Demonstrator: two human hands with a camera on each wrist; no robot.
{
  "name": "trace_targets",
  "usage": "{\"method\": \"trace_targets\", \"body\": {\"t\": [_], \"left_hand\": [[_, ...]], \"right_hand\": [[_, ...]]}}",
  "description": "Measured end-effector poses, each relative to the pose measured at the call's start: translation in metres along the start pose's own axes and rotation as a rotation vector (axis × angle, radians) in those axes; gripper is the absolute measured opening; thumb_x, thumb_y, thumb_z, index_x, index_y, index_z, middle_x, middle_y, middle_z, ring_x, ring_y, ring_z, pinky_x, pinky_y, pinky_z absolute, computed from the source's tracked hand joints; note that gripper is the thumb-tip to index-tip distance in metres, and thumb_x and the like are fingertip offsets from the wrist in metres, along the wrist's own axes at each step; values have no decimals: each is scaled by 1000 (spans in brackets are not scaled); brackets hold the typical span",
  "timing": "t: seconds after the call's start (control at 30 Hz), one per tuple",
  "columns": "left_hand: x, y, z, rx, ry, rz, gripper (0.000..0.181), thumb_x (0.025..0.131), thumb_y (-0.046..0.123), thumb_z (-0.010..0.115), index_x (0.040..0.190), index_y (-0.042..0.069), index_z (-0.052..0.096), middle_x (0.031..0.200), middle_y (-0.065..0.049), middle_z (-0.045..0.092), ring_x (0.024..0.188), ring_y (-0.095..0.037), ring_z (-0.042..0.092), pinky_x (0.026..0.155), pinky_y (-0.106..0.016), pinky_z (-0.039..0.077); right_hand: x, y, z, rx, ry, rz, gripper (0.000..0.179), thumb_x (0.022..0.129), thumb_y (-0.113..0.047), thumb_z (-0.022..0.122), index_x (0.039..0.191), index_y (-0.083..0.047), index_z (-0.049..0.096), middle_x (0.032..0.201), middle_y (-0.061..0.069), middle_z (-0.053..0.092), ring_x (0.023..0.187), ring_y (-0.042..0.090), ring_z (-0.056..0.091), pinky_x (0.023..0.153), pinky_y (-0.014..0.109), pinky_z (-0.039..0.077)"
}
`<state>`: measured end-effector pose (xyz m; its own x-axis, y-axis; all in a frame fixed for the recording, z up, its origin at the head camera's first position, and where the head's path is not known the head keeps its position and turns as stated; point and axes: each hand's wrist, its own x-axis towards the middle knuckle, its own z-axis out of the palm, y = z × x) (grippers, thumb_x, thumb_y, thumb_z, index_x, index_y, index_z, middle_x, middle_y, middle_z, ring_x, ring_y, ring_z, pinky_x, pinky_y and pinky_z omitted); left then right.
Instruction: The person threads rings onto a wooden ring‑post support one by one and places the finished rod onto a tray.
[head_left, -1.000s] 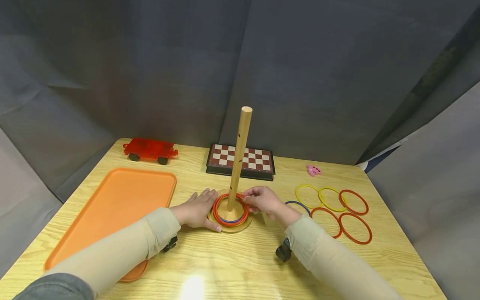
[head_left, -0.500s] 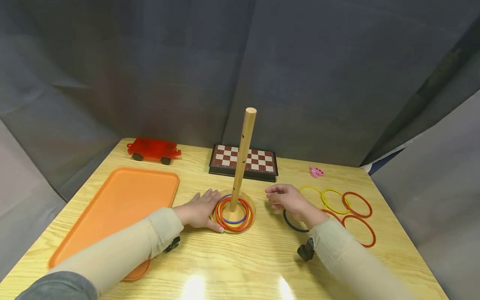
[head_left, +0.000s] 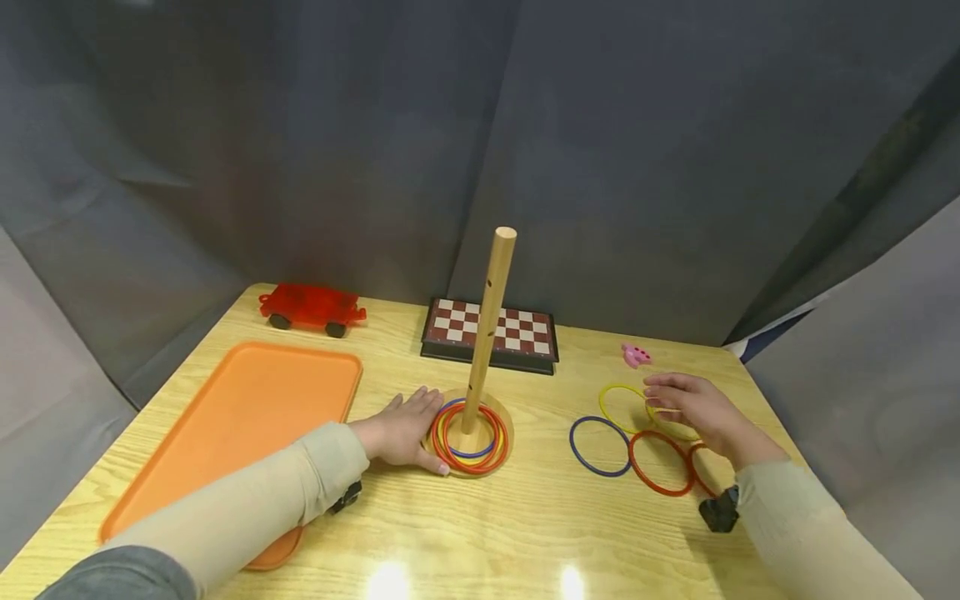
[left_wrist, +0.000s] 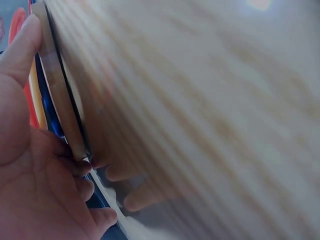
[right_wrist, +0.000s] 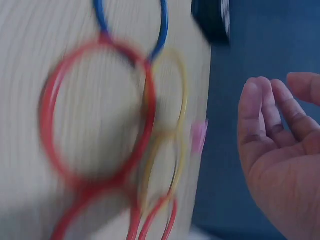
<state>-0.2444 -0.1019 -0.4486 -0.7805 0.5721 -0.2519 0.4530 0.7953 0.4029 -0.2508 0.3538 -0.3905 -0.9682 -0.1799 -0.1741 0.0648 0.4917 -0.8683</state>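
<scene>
A wooden peg (head_left: pixel 491 321) stands upright on a round wooden base (head_left: pixel 510 412). Several red, yellow and blue rings (head_left: pixel 481 472) lie loosely stacked around its foot. My left hand (head_left: pixel 405 427), fingers spread, rests against the left edge of the base; the left wrist view has thumb and fingers along its rim. Off to the right, my right hand (head_left: pixel 693 408) hovers with relaxed fingers over loose rings, holding nothing. Among these are a blue ring (head_left: pixel 571 437), a red ring (head_left: pixel 632 457) and a yellow ring (head_left: pixel 601 402). Further yellow and red rings are partly hidden by the right hand and wrist.
An orange tray (head_left: pixel 277 392) lies on the left of the table. Behind it stands a red toy wagon (head_left: pixel 311 307). A checkered board box (head_left: pixel 525 337) sits behind the peg, with a small pink toy (head_left: pixel 636 356) at the back right.
My right hand has left the rings at the peg and travelled right to the loose rings. The ringed stack has shifted slightly on the base. The left hand has stayed at the base.
</scene>
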Motion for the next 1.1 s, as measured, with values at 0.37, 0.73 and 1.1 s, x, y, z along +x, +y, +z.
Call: {"method": "trace_targets", "body": {"t": [0.37, 0.73, 1.1], "left_hand": [[0, -3, 2, 34, -20, -8, 116, 87, 61, 75, 163, -5, 16, 170, -22, 13, 157, -36, 7, 123, -59, 11], [5, -4, 4, 27, -10, -12, 117, 86, 60, 77, 163, -4, 17, 170, -20, 14, 157, -35, 7, 124, -58, 12], [4, -3, 3, 9, -17, -28, 118, 86, 59, 79, 164, -2, 15, 171, -19, 13, 158, -33, 7, 124, -56, 11]], "right_hand": [[-46, 79, -66, 346, 104, 67, 22, 109, -15, 54, 105, -30, 70, 101, -15, 69, 93, 2, 68, 81, 23, 58], [-76, 128, -82, 408, 184, 251, 26, 110, -25, 54, 94, -39, 69, 95, -21, 69, 88, -1, 67, 79, 22, 58], [-73, 129, -69, 146, 220, 298, 51, 108, -22, 56, 137, 19, 49, 98, -14, 68, 85, -2, 67, 79, 25, 59]]}}
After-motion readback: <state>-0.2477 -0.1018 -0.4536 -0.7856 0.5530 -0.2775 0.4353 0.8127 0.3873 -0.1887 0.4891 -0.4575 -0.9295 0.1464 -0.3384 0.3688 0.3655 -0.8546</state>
